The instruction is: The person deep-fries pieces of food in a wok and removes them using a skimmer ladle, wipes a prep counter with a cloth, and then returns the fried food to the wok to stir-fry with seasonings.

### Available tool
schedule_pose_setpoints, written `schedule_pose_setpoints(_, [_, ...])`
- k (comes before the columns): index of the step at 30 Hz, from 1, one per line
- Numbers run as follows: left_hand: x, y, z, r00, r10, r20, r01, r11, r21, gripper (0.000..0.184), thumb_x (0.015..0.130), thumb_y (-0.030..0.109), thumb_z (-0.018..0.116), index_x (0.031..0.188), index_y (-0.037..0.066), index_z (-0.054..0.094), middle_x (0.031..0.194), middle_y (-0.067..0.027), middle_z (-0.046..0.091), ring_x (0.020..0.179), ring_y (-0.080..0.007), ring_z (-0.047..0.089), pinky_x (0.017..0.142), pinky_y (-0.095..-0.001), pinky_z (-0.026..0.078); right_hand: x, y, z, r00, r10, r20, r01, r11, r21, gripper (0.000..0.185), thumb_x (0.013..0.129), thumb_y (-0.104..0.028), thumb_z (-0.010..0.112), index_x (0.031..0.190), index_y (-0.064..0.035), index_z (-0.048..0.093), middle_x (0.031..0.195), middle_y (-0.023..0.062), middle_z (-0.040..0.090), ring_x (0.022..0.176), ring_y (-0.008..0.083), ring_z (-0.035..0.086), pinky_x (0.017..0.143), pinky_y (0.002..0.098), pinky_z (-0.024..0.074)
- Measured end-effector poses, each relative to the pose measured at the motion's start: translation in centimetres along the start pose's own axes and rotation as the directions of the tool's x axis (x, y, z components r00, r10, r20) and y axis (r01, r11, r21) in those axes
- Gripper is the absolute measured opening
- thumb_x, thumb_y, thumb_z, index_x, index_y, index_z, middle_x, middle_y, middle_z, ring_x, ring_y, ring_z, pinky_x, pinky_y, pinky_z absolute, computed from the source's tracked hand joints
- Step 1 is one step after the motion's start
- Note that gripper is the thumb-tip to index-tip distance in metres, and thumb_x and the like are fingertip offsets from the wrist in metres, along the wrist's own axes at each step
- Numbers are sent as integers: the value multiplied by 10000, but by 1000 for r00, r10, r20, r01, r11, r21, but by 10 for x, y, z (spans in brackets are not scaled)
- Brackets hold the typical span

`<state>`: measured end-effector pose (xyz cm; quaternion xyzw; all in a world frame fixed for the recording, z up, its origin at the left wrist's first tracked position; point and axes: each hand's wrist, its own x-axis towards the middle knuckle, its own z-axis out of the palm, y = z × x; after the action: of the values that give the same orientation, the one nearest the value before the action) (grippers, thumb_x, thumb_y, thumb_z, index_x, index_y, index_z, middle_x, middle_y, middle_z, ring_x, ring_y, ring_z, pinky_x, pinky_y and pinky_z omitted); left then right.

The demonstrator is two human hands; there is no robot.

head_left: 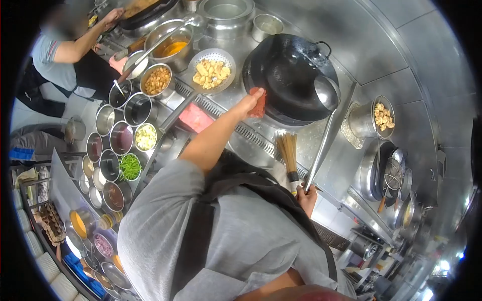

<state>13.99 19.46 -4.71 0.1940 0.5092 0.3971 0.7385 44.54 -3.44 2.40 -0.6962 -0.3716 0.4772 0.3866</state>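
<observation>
My left hand [252,102] is closed on a folded red cloth [258,104] against the near-left rim of a black wok [286,70]. A little dark shine shows inside the wok, with no food visible. My right hand [306,198], low by the counter's front edge, grips the end of a long-handled ladle [321,135]. The ladle's round bowl rests at the wok's right side. Beside its handle stands a bamboo wok brush [287,153], bristles toward the wok. A perforated strainer [232,60] with pale yellow pieces sits left of the wok.
A pink cloth [196,118] lies near the counter grating. Several metal pots stand left, among them chopped greens [130,166] and fried pieces [156,80]. A tilted pot [383,118] of browned pieces is at right. Another person [65,55] works at the upper left.
</observation>
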Motion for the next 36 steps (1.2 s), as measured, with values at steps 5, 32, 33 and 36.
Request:
schedule_pose_setpoints(5, [-21,-54,-75,887,386,-251,-246,858,450,508,822,488,575,1034,29,517,958,-153,638,856,-294,628,718,-361,490,-15,4,10,996,-86,-4,78,930,-358,179,796,-96,648,906,16,561,585,-18,455,521,66,398,475,235,321])
schedule_pose_setpoints(32, [-248,-254,-178,602,318,-732,280,775,567,630,678,212,632,1267,41,488,1093,-223,605,1034,-363,573,874,-419,472,0,-54,217,222,123,967,563,793,-231,183,842,-22,562,1014,-29,502,596,17,496,436,94,475,396,228,363])
schedule_pose_setpoints(33, [-272,-285,-175,539,213,-815,328,838,436,611,673,211,632,1247,44,509,1072,-222,615,1019,-357,583,866,-422,475,-19,-54,224,149,150,977,544,813,-208,182,847,-25,556,1019,-22,498,601,20,490,428,94,472,381,228,364])
schedule_pose_setpoints(36, [-358,-352,-145,388,11,-922,390,904,175,588,662,237,623,1214,51,539,1077,-215,612,1023,-348,581,861,-428,469,-52,-23,256,-44,180,983,532,837,-129,202,854,-33,549,1044,-4,489,622,31,487,410,96,467,357,228,368])
